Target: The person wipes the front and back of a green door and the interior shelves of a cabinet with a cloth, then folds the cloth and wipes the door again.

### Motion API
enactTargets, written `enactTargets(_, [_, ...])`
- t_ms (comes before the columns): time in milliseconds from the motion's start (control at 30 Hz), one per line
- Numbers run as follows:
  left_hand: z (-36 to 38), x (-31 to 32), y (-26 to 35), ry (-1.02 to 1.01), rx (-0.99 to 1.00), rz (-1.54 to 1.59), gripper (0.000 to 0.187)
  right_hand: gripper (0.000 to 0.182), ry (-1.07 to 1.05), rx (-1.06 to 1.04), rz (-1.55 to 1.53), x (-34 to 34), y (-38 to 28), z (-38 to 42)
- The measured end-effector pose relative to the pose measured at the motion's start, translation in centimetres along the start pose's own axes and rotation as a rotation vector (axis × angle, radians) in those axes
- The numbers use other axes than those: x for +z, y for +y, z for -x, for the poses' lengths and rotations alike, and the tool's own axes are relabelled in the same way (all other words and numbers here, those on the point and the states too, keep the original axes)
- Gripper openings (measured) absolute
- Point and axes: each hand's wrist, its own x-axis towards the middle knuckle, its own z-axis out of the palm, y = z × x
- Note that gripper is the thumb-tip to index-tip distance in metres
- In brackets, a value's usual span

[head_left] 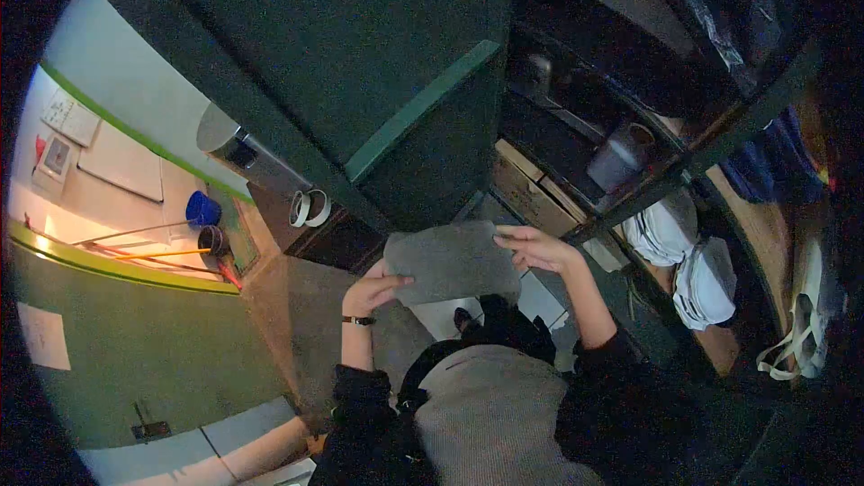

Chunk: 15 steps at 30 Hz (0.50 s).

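A flat grey piece of cloth or sheet (450, 263) is stretched between my hands in front of my body. My left hand (376, 288) grips its left edge, thumb on top, with a dark band on the wrist. At its upper right corner, my right hand (536, 250) pinches the edge between thumb and fingers. The material is too dim to tell. Below it show my grey ribbed top and dark sleeves.
Dark shelves at the right hold a grey container (621, 157), a cardboard box (535, 193), white bundles (705, 283) and a pale strapped item (801, 337). A green panel (423, 112) stands ahead. Through a doorway at the left are a blue bucket (203, 208) and poles.
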Motion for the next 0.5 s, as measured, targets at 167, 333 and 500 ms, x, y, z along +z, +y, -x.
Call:
enactTargets(167, [-1.1,-0.1,0.5,0.045,0.027,-0.099,0.054,0.065,-0.052,-0.053,-0.038,-1.4,-0.1,-0.3])
enactTargets(333, [-1.9,1.2,2.8,0.222,0.346,-0.477,0.017,0.036,0.185,-0.265,0.335,-0.5,-4.1,1.2])
enactTargets(500, [-0.9,3.8,6.1,0.298,0.748,-0.902,0.019,0.014,0.358,-0.853,0.505,0.3,-6.1,2.8])
